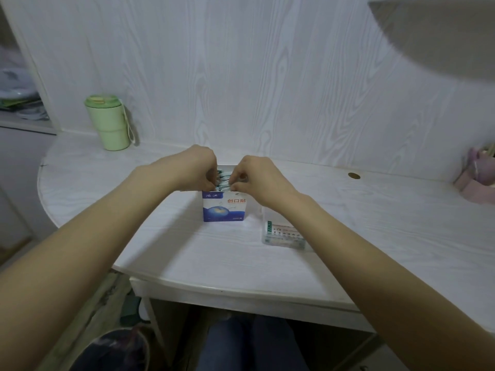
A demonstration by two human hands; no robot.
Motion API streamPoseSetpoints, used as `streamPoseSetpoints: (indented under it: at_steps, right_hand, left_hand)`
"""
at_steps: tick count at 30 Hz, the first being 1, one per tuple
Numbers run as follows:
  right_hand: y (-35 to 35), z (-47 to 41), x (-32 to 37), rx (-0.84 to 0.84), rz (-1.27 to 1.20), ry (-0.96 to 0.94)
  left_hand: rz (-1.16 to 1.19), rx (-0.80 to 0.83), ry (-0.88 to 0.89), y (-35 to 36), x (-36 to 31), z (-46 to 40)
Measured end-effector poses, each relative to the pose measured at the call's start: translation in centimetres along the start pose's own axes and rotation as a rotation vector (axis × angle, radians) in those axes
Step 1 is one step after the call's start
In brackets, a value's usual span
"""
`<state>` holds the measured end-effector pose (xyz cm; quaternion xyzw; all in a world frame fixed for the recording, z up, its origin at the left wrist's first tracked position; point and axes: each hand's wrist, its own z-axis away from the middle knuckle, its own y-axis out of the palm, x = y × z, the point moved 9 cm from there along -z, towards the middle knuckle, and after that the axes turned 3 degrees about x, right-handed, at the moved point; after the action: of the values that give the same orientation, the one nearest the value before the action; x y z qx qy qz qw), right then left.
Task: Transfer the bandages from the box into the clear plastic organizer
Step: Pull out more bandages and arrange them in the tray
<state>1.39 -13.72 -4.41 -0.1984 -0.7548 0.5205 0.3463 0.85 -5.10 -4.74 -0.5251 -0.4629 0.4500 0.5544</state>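
both your hands pinch the bandages (pixel 223 180) at the open top of the box (pixel 224 207), left hand (pixel 199 167), right hand (pixel 257 178). the clear plastic organizer (pixel 281 234) sits just beside the box, toward the worktop's (pixel 187 250) right edge.

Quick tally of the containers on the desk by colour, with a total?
Blue-and-white: 1, the bandage box
Clear: 1, the plastic organizer
Green: 1, the lidded cup
Pink: 1, the holder at the right edge
Total: 4
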Motion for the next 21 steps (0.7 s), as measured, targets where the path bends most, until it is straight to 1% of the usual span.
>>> streamPoseSetpoints:
  at_steps: [3, 6, 8, 10, 12, 14, 16, 18, 20, 21]
  right_hand:
    - [0.0, -0.4, -0.3, -0.001, -0.02, 0.021]
    - [-0.4, -0.8, -0.8, -0.049, -0.051, 0.058]
    - [-0.5, -1.1, -1.4, -0.051, -0.071, 0.099]
    - [-0.3, -1.2, -1.9, -0.013, -0.115, 0.142]
    - [-0.1, -1.4, -2.0, 0.018, -0.132, 0.159]
    - [-0.1, -1.4, -1.9, 0.031, -0.134, 0.166]
    - [0.0, -1.5, -1.8, 0.049, -0.14, 0.172]
    - [0.1, -1.6, -1.9, 0.059, -0.141, 0.178]
    - [0.2, -1.7, -1.9, 0.068, -0.136, 0.184]
    - [0.2, -1.8, -2.0, 0.068, -0.136, 0.188]
  left_hand:
    - [0.027, 0.047, 0.002, 0.2, 0.0, -0.5]
    - [0.079, 0.032, -0.013, 0.3, 0.5, -0.9]
    - [0.147, -0.003, -0.041, 0.2, 0.9, -0.9]
    - [0.238, -0.051, -0.07, 0.0, 1.4, -1.0]
    - [0.329, -0.092, -0.092, -0.1, 2.0, -0.9]
    - [0.366, -0.128, -0.092, -0.3, 2.4, -1.0]
    - [0.31, -0.205, -0.081, -0.9, 2.4, -0.8]
    - [0.153, -0.259, -0.034, -1.4, 1.6, -0.5]
    - [-0.027, -0.236, 0.036, -1.3, 0.3, -0.3]
    - [-0.08, -0.207, 0.053, -1.2, 0.0, -0.3]
